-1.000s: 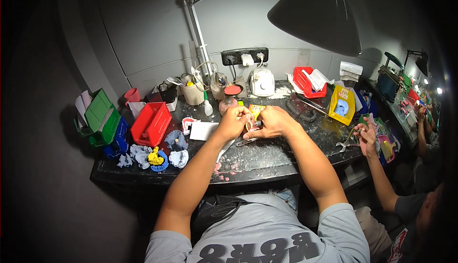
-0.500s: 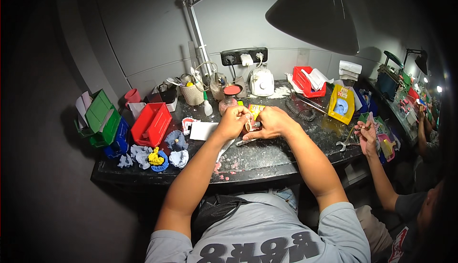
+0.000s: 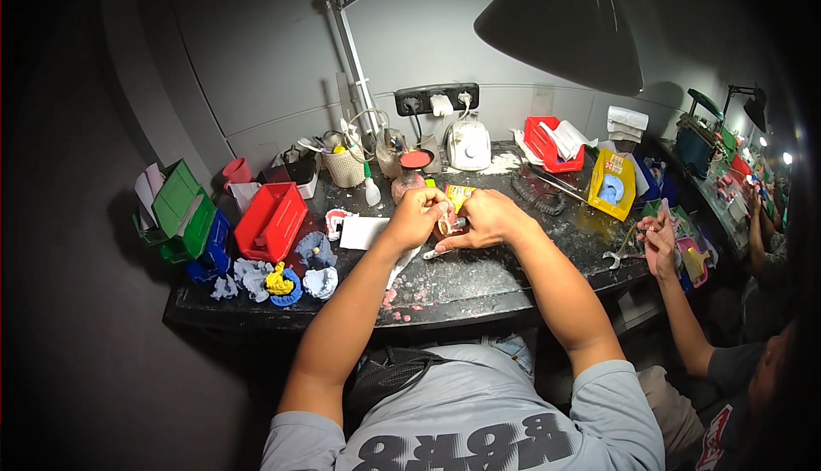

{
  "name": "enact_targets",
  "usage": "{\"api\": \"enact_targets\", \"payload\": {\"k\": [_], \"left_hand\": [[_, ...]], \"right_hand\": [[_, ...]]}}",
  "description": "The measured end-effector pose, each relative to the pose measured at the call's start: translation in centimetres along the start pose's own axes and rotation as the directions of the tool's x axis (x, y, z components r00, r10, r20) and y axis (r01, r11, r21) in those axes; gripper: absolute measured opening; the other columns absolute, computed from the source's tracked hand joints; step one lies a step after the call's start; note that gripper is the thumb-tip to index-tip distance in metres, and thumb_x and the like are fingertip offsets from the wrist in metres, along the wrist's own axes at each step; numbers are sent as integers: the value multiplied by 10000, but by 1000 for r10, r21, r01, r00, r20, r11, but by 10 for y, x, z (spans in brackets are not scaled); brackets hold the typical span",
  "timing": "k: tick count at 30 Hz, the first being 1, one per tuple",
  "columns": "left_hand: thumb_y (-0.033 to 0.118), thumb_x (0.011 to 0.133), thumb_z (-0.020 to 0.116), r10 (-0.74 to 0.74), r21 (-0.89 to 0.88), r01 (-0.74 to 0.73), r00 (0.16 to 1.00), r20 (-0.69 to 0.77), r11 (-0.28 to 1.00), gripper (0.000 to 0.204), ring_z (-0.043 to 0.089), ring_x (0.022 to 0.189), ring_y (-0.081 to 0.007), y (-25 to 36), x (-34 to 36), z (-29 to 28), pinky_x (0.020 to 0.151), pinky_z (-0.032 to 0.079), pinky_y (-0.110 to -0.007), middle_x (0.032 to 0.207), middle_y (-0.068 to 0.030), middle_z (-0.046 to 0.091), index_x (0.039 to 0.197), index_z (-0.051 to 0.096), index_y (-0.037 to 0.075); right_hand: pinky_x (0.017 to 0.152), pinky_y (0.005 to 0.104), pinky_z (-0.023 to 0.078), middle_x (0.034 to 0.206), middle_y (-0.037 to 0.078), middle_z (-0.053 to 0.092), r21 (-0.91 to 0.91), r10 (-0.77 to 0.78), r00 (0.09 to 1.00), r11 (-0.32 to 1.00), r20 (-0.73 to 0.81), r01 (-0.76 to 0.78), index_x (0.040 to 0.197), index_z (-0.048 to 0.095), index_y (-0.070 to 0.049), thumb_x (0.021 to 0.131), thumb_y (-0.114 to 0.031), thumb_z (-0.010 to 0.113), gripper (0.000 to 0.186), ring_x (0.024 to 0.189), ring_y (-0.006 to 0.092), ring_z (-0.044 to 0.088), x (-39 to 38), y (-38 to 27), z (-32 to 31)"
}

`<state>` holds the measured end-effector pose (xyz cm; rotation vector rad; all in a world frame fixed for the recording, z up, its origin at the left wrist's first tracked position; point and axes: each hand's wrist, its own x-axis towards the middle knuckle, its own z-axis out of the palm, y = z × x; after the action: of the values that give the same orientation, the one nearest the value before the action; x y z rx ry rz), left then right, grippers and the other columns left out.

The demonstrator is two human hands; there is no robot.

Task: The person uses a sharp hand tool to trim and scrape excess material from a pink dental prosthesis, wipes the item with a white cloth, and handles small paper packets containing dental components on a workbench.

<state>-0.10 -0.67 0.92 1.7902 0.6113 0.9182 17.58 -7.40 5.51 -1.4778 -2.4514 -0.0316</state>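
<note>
My left hand [image 3: 416, 219] has its fingers pinched on a small pale pinkish piece [image 3: 444, 223], too small to make out clearly. My right hand [image 3: 484, 221] closes round the same piece from the right, with a dark and silvery bit showing by its thumb. Just behind them are a yellow packet [image 3: 458, 191] and a pinkish jar [image 3: 404, 186] with a red dish [image 3: 416, 158] on top. A white pad [image 3: 362, 233] lies left of my hands, near a red-and-white mould [image 3: 336, 221]. A slim metal tool [image 3: 433, 254] lies just below them.
Red [image 3: 271, 220], green [image 3: 180, 214] and yellow [image 3: 612, 187] bins, blue-grey putty lumps [image 3: 253, 279], a cup of tools [image 3: 346, 165] and a white device [image 3: 468, 147] stand on the black bench [image 3: 457, 312]. A co-worker's hand [image 3: 658, 244] is at right. A lamp [image 3: 560, 26] hangs overhead.
My hands stay in nearly the same place on the small piece, with only slight finger shifts. The co-worker's hand at right has moved slightly.
</note>
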Motion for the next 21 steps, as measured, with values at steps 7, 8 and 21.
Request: {"api": "enact_targets", "payload": {"k": [7,8,21], "left_hand": [[15,922,542,43,18,-43,999,7,999,109,560,730,-77,3,0,-3,678,466,-240,799,-24,634,856,624,-11],[15,922,542,41,20,-41,999,3,999,109,560,730,-77,3,-1,-4,678,466,-240,799,-24,634,856,624,-11],[3,913,537,64,32,-64,998,13,997,104,563,721,-72,3,0,-1,666,471,-238,817,-33,635,874,632,-20]], "right_hand": [[578,435,508,591,175,610,1,-51,995,999,-82,52,640,620,-35,631,-740,691,708,584,369,618,-1,9,4],[581,436,510,591,174,610,9,-23,999,1000,-37,23,642,621,-35,628,-744,688,712,586,370,618,-2,3,-6],[581,442,511,592,188,610,-52,-9,999,999,34,10,621,609,-24,629,-754,676,733,596,383,619,0,0,-8]]}}
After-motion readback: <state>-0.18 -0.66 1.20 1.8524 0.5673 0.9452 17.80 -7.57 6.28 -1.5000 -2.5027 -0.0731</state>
